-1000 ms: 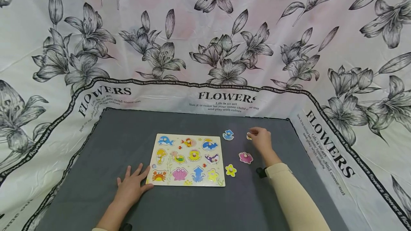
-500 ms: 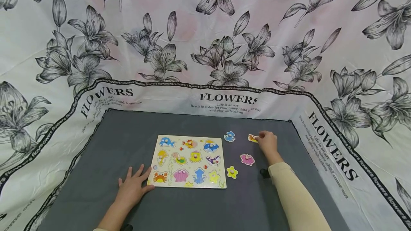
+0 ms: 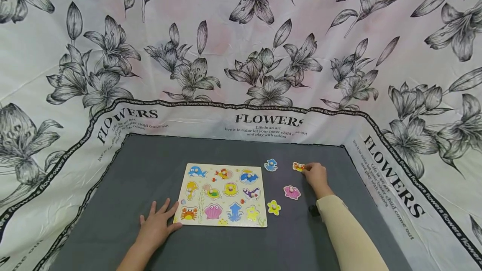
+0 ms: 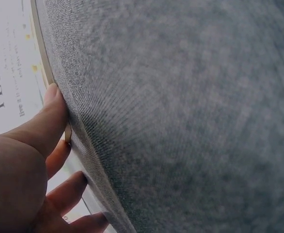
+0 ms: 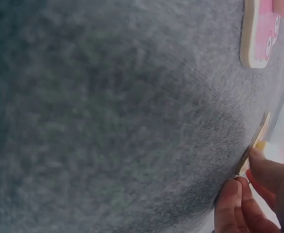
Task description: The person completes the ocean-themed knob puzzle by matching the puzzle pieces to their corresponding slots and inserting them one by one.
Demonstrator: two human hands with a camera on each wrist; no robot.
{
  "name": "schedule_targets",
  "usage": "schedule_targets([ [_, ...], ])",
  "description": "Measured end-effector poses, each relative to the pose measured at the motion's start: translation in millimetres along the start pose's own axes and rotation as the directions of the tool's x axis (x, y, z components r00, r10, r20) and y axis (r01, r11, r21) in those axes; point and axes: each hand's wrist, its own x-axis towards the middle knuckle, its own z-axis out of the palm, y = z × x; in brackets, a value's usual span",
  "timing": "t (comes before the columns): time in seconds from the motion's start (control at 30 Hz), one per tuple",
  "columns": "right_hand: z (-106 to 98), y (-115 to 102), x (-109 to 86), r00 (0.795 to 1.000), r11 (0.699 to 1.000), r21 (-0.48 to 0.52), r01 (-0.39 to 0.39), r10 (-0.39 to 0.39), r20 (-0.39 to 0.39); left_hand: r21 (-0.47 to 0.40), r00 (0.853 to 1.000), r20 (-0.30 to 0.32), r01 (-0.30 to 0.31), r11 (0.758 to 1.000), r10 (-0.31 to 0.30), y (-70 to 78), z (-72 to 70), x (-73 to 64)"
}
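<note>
A wooden peg puzzle board [image 3: 222, 222] with sea animal pictures lies flat on the dark cloth. At its near left corner my left hand [image 3: 155, 227] rests with spread fingers, thumb and index fingertip touching the edge. To the right of the board, my right hand [image 3: 316, 177] pinches the right edge of an orange crab puzzle piece [image 3: 298, 166]. In the right wrist view the thumb and fingertips meet at that crab piece's [image 5: 253, 145] edge, low over the cloth. Part of the piece is hidden by the fingers.
Between board and right hand lie a blue puzzle piece [image 3: 270, 164], a pink puzzle piece [image 3: 291, 192] and a yellow star puzzle piece [image 3: 274, 208]. Several knobbed pieces sit in the board. A flower-printed curtain [image 3: 267, 120] borders the dark cloth [image 3: 222, 248] at the back and sides.
My right hand has shifted slightly right, so more of the crab piece shows. The camera view has tilted a little upward. My left hand stays at the board's corner.
</note>
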Motion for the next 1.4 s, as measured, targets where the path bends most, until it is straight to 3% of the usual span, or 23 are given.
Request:
schedule_targets([
  [0.23,4.3,-1.1,3.1,1.000,1.000,-0.005,0.024,-0.024,-0.001,0.005,1.000,0.006,0.005,1.000,-0.005,1.2,-0.7,-0.9],
  [0.43,7.7,-3.6,7.2,0.996,0.996,-0.014,0.088,-0.088,-0.023,0.014,1.000,-0.005,0.003,1.000,-0.003,3.3,-2.4,-3.4],
  [0.57,10.3,-5.8,9.1,0.993,0.993,-0.008,0.116,-0.116,0.005,0.018,1.000,-0.006,0.005,1.000,-0.005,4.7,-3.2,-4.1],
  [0.67,12.1,-6.9,9.4,0.994,0.994,0.006,0.107,-0.107,0.025,0.017,1.000,-0.003,0.007,1.000,-0.007,5.8,-3.4,-4.2],
  [0.9,13.9,-6.7,11.6,0.994,0.994,0.026,0.106,-0.106,-0.008,0.030,1.000,0.005,0.017,0.999,-0.017,6.3,-3.1,-3.1],
  [1.4,-2.0,-39.2,-15.9,0.981,0.981,0.068,0.182,-0.176,-0.080,0.027,0.999,0.033,0.017,0.999,-0.018,3.1,-1.4,0.2],
])
